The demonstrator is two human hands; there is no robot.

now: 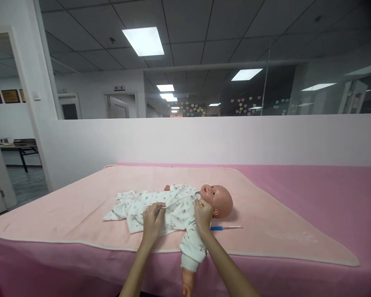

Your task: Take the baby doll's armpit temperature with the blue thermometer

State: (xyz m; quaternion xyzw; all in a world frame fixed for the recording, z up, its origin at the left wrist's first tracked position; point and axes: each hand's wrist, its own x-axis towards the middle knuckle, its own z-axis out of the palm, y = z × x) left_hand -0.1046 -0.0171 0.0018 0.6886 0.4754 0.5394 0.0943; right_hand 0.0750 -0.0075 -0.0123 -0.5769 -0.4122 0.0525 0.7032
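A baby doll (219,201) lies on its back, its head to the right. It wears a white baby shirt (179,210) with small green and grey prints. My left hand (153,218) is closed on the front of the shirt, thumb and fingers pinching the cloth near the doll's middle. At the collar, beside the doll's chin, my right hand (203,214) is curled into a fist around the shirt's edge; the cloth inside it is mostly hidden. One sleeved doll arm hangs toward me over the table edge, between my forearms. Right of my right hand lies a thermometer (225,227) with a blue end.
A peach blanket (80,206) with a pale border lies under the doll, over a pink cover (297,185). A white half wall (219,140) with glass above stands behind. On the left is a doorway with a table (21,146) beyond.
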